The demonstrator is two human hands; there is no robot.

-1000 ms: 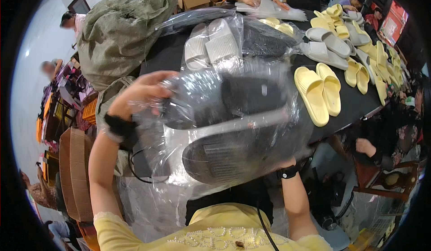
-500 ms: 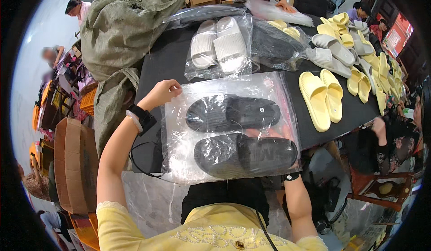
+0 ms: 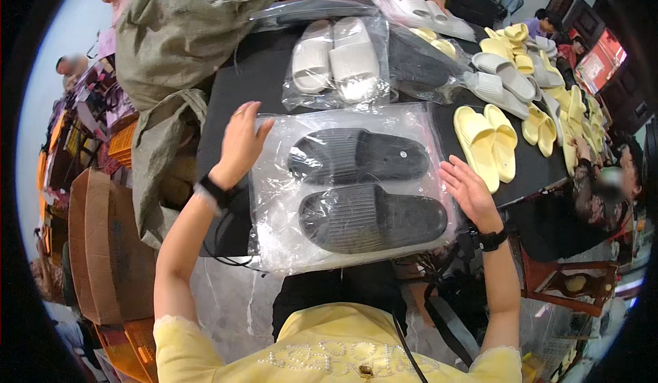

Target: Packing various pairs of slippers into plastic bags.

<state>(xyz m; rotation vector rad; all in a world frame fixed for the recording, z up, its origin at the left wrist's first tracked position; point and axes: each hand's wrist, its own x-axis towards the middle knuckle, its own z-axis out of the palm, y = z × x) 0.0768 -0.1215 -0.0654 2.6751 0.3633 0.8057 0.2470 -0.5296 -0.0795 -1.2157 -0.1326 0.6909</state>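
A pair of black slide slippers (image 3: 363,155) lies sideways inside a clear plastic bag (image 3: 274,212) at the table's near edge. My left hand (image 3: 241,138) is at the bag's left side, fingers extended and thumb apart, gripping nothing. My right hand (image 3: 473,190) is at the bag's right edge, fingers stretched out and holding nothing; whether it touches the plastic I cannot tell. Just beyond the bag lies a bagged pair of light grey slippers (image 3: 355,64). A loose yellow pair (image 3: 486,143) rests to the right, close to my right hand.
The black table (image 3: 229,102) carries a pile of yellow and grey slippers (image 3: 521,68) at right and another bagged dark pair (image 3: 418,61). A large woven sack (image 3: 185,40) stands at left above a cardboard box (image 3: 113,246). Across the table, a person handles bagged light slippers (image 3: 432,16).
My right hand has come out from beneath the bag to its right edge. The bag now lies flatter on the table. My left hand has opened and shifted slightly left.
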